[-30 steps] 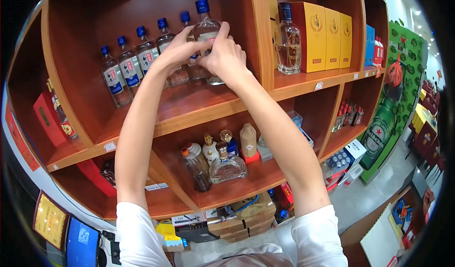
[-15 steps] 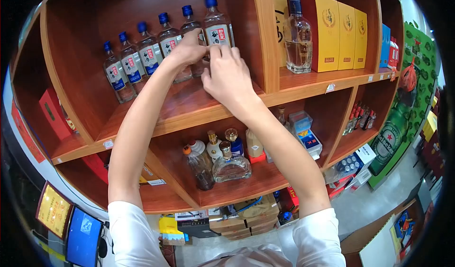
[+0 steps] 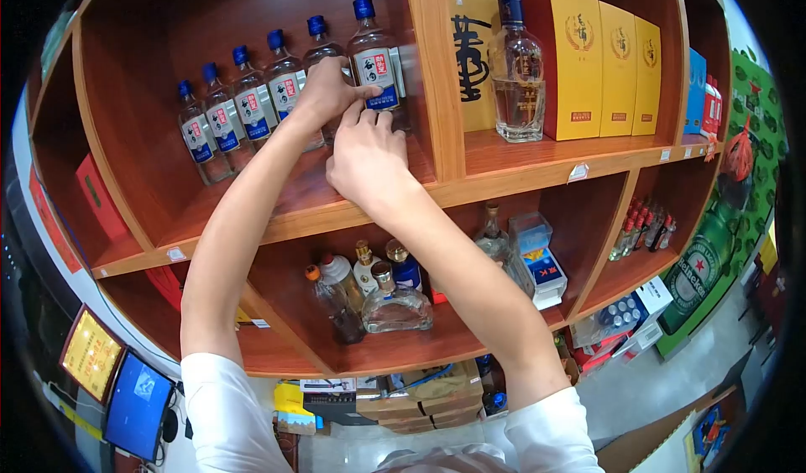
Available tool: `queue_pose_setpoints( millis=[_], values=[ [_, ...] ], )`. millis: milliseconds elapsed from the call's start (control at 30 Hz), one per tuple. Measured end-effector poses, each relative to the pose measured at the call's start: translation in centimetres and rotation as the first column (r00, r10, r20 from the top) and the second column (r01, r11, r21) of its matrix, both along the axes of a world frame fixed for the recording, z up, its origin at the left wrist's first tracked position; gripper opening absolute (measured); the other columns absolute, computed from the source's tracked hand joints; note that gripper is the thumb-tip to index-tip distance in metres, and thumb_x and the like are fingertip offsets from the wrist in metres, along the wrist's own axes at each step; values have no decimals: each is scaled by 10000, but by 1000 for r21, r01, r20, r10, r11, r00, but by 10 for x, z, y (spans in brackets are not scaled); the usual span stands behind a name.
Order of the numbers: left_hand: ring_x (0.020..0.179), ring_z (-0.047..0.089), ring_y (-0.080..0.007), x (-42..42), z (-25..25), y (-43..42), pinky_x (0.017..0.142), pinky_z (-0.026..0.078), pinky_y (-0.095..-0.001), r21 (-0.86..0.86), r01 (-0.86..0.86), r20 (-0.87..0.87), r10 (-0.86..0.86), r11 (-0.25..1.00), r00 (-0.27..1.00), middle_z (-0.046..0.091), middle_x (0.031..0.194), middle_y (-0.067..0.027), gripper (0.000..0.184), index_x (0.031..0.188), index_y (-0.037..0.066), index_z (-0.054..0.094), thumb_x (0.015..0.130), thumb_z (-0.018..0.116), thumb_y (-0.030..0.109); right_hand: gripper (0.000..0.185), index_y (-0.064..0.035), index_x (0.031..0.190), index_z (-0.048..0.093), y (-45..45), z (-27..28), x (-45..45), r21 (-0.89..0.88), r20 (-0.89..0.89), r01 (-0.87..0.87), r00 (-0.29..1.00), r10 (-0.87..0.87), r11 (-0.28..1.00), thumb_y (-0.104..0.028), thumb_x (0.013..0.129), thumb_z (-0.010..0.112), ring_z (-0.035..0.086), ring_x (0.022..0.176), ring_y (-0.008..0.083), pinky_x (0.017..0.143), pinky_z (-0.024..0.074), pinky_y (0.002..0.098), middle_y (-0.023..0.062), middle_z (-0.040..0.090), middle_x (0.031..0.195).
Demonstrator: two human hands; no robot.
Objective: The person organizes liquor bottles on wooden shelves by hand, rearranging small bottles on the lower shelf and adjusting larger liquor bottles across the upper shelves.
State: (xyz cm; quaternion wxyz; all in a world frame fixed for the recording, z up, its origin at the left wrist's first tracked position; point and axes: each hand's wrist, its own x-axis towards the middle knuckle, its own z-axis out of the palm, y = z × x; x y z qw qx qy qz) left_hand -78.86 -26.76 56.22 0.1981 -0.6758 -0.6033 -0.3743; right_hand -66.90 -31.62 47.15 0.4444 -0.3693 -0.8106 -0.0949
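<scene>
A row of clear glass liquor bottles (image 3: 250, 108) with blue caps and white-and-blue labels stands on the upper shelf. My left hand (image 3: 329, 95) is at the right end of the row, its thumb across the label edge of the rightmost liquor bottle (image 3: 374, 62). Its fingers reach in between that bottle and the neighbouring bottle (image 3: 316, 32), where their tips are hidden. Just below, my right hand (image 3: 369, 161) has its fingers bent against the lower part of the rightmost bottle, covering its base.
To the right, past an upright divider (image 3: 438, 78), stand a large clear bottle (image 3: 519, 95) and yellow boxes (image 3: 617, 70). The shelf below my forearms holds several bottles, including a wide glass decanter (image 3: 398, 309). A monitor (image 3: 143, 402) is at lower left.
The view has shifted slightly. My left thumb now lies against the rightmost bottle's label, and my right hand sits lower and further left, near the bottle's base.
</scene>
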Motion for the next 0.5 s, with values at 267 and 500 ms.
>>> queue_pose_setpoints(
  millis=[267,500],
  values=[
    [761,744,-313,9,7,2,716,559,-430,-40,-51,-63,48,998,997,731,802,-241,473,906,-78,744,700,945,298,336,47,1080,710,3,-6,-3,-58,109,-142,983,147,988,-212,889,614,581,1183,434,973,499,579,270,656,1162],
    [695,689,-316,-11,7,30,678,538,-444,86,-139,-327,159,987,931,690,752,-252,579,796,-72,686,750,888,468,288,9,1037,729,2,-3,0,-77,95,-248,962,255,966,-157,872,561,642,1099,443,943,525,562,279,704,1084]
  ],
)
